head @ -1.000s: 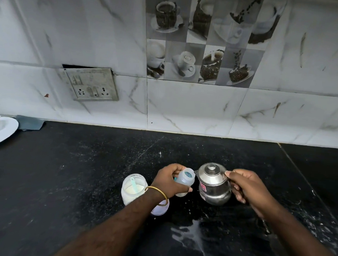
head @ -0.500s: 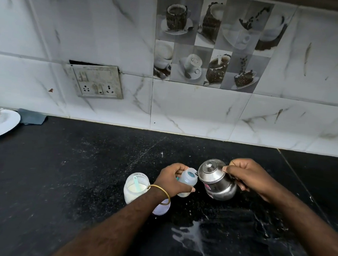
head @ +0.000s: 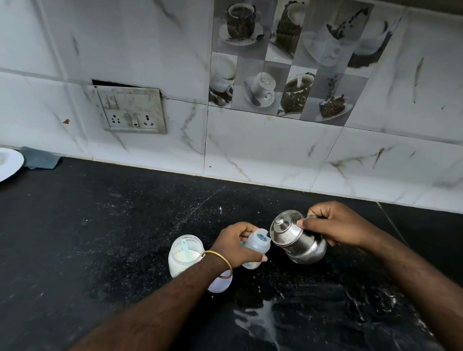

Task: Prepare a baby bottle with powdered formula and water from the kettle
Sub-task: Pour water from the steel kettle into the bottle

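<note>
Both hands grip. The left hand (head: 236,244) is wrapped around the open baby bottle (head: 256,247), tilted rightward; the right hand (head: 335,223) clasps the steel kettle (head: 298,240), tipped with its spout at the bottle's mouth. Just left stands an open formula jar (head: 184,254) holding a scoop (head: 185,249). White spill (head: 260,323) marks the black countertop (head: 87,235) towards its near edge.

head cam, only view | worn high, looking forward and down across the black counter (head: 87,248) | faces the tiled wall (head: 280,151) at the far side, socket (head: 133,109) far left | close in, both forearms entering from the near edge, hands mid-frame right of centre | plate (head: 0,167) cut off at the left edge
</note>
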Action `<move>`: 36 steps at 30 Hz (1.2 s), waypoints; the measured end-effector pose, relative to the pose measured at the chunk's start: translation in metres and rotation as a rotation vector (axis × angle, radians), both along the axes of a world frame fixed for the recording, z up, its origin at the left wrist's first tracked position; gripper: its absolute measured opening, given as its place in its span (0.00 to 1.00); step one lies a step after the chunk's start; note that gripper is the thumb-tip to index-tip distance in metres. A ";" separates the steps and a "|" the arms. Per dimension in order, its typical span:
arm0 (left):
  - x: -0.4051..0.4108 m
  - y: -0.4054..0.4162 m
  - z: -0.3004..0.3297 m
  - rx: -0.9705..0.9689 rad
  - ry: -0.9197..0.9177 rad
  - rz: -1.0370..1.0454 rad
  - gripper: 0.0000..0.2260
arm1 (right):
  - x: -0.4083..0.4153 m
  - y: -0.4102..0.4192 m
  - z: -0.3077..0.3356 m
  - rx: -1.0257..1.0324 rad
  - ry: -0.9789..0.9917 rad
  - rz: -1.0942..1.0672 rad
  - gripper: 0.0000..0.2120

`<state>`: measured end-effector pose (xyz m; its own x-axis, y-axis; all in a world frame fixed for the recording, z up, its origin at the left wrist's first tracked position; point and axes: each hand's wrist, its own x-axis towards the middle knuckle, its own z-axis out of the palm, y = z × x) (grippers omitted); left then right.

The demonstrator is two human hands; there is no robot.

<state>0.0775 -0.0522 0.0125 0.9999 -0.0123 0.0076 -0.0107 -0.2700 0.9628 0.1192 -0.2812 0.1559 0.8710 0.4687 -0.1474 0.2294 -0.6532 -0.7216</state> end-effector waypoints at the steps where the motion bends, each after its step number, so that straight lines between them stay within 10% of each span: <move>1: 0.001 0.000 0.000 -0.001 -0.001 -0.003 0.25 | 0.001 0.001 0.001 -0.007 -0.001 0.006 0.17; 36: 0.018 0.003 0.017 -0.072 0.092 -0.069 0.28 | 0.025 0.010 0.035 -0.127 -0.050 0.099 0.15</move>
